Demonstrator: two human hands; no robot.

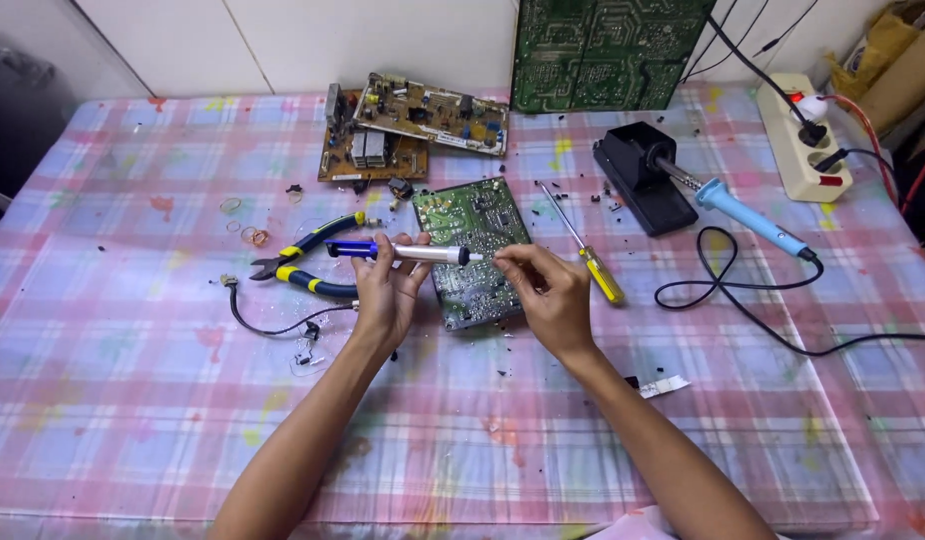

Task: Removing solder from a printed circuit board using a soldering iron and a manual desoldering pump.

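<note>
My left hand (385, 290) grips a blue and silver desoldering pump (413, 252), held level above the table. The fingertips of my right hand (548, 285) pinch the pump's white tip at its right end. Under both hands lies a green circuit board (473, 215) with its solder side up. Blue and yellow pliers (308, 262) lie just left of my left hand. A yellow-handled screwdriver (588, 255) lies just right of my right hand.
A blue soldering iron (748, 212) rests in a black stand (638, 160), its cord looping right. A white power strip (798, 135) sits far right. Several brown circuit boards (413, 125) lie at the back; a large green board (603, 50) leans on the wall. A black wire (268, 322) lies left.
</note>
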